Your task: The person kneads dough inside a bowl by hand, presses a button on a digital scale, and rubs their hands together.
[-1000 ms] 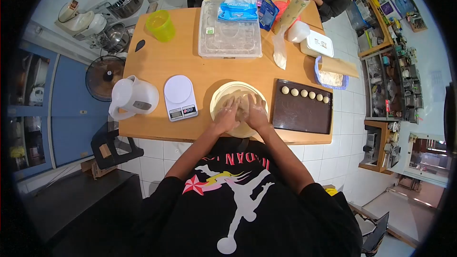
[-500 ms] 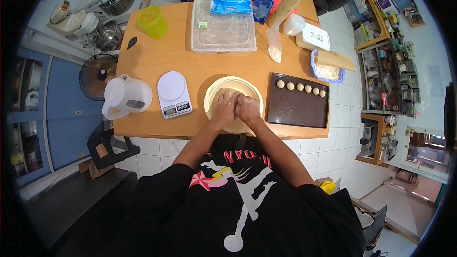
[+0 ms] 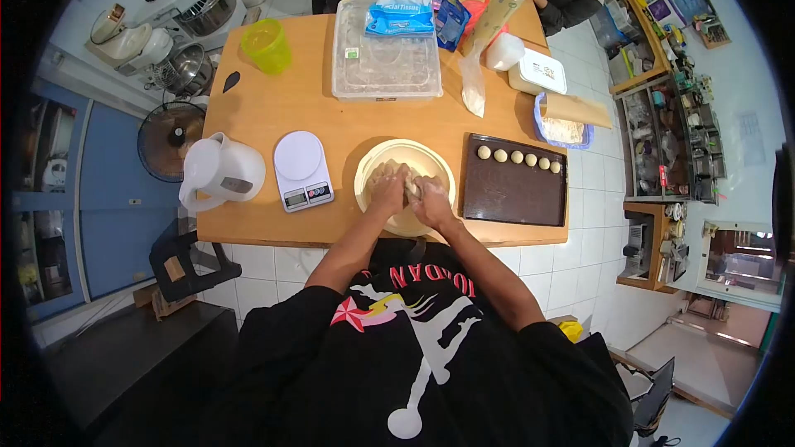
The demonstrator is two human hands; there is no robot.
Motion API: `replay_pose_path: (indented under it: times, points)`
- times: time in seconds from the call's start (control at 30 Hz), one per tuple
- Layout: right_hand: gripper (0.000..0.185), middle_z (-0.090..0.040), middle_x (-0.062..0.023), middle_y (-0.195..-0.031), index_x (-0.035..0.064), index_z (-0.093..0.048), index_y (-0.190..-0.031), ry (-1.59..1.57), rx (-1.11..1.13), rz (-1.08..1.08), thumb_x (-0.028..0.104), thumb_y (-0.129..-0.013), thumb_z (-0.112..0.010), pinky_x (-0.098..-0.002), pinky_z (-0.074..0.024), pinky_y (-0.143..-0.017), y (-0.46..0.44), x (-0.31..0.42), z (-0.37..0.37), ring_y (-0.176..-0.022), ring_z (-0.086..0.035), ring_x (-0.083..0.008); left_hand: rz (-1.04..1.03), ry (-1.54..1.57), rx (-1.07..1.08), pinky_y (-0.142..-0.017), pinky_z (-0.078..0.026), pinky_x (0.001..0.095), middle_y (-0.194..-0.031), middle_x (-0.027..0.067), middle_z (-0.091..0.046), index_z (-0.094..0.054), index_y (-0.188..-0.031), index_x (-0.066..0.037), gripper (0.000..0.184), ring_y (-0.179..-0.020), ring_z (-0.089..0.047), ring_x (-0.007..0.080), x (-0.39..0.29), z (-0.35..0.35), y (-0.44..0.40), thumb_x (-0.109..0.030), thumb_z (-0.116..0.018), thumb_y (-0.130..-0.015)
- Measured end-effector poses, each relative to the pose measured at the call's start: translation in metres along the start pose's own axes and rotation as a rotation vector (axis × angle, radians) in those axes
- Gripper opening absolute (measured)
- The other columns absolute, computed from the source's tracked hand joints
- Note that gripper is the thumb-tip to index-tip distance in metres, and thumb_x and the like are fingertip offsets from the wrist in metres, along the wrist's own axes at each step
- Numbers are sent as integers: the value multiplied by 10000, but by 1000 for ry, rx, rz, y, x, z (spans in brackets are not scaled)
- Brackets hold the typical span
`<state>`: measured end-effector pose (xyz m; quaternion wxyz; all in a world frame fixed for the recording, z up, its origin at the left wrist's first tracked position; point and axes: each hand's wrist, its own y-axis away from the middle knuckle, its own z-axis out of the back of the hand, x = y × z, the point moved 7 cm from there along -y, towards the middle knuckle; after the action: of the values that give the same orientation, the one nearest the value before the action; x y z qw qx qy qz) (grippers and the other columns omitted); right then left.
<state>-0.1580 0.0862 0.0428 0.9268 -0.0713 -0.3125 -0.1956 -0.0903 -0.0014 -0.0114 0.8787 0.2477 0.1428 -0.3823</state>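
Observation:
Both hands are inside a cream-coloured round bowl [image 3: 404, 147] at the table's near edge. My left hand [image 3: 388, 190] is closed on pale dough [image 3: 411, 188], its fingers floury. Against it, my right hand [image 3: 431, 201] grips the same dough from the other side, fingers curled. Part of the dough is hidden under the fingers. Right of the bowl lies a dark baking tray [image 3: 509, 196], with several small dough balls [image 3: 517, 156] in a row along its far side. A white kitchen scale [image 3: 299, 157] stands to the left of the bowl.
A white jug [image 3: 222, 170] and a yellow-green cup [image 3: 267, 47] stand on the left. Further back are a clear plastic box [image 3: 385, 74] with tissues [image 3: 399, 20] on it, a film roll [image 3: 501, 8], a white tub [image 3: 538, 72] and a blue basket [image 3: 571, 139]. Two people work at the far end.
My hands have parted slightly at the fingertips, and more dough shows between them. The view has shifted a little, showing more of the far table and the people there.

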Motion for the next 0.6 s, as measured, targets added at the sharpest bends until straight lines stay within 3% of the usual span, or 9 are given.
replay_pose_path:
  times: [0.03, 0.13, 0.27, 0.3, 0.5, 0.6]
  points:
    - [296, -592, -248, -960, 8, -581, -1015, -25, -12, 55, 167, -774, -648, -510, -445, -822, 3, 6, 4, -906, -551, -436, 13, -33, 17, -1004, -360, 574, -1347, 172, -450, -432, -1308, -195, 639, -1264, -438, 420, 5, -5, -5, -244, -725, -742]
    - [290, -582, -247, -951, 16, -571, -1038, -41, -9, -67, 148, -790, -642, -507, -450, -807, 14, 17, 28, -885, -553, -439, 21, 17, -22, -974, -381, 568, -1314, 182, -460, -428, -1300, -179, 671, -1236, -458, 421, 6, -8, -8, -218, -755, -715]
    - [389, -590, -243, -973, 68, -533, -1165, -25, -65, -273, 180, -819, -672, -488, -479, -827, 25, 12, 43, -971, -579, -428, 25, 19, -16, -925, -411, 546, -1226, 199, -470, -399, -1299, -170, 698, -1165, -500, 415, -7, 11, 7, -193, -762, -704]
    - [454, -608, -250, -1002, 48, -515, -1200, 52, -4, -242, 224, -817, -684, -487, -488, -839, 24, 11, 39, -1003, -585, -427, 35, 31, 1, -914, -416, 540, -1205, 202, -470, -393, -1297, -169, 701, -1146, -509, 415, -11, 17, 10, -197, -764, -702]
    - [371, -633, -268, -949, -29, -547, -1056, 223, 152, -273, 234, -818, -656, -479, -499, -835, 4, -18, -4, -946, -616, -419, -19, -7, -125, -898, -426, 531, -1183, 217, -455, -378, -1287, -153, 751, -1132, -495, 433, -7, 6, 9, -262, -791, -669]
    - [276, -637, -280, -884, -46, -570, -960, 269, 165, -292, 171, -805, -640, -474, -505, -825, -1, -32, -11, -918, -626, -420, -60, -10, -144, -897, -419, 539, -1200, 225, -449, -380, -1286, -145, 750, -1157, -468, 431, -13, 13, 17, -253, -786, -665]
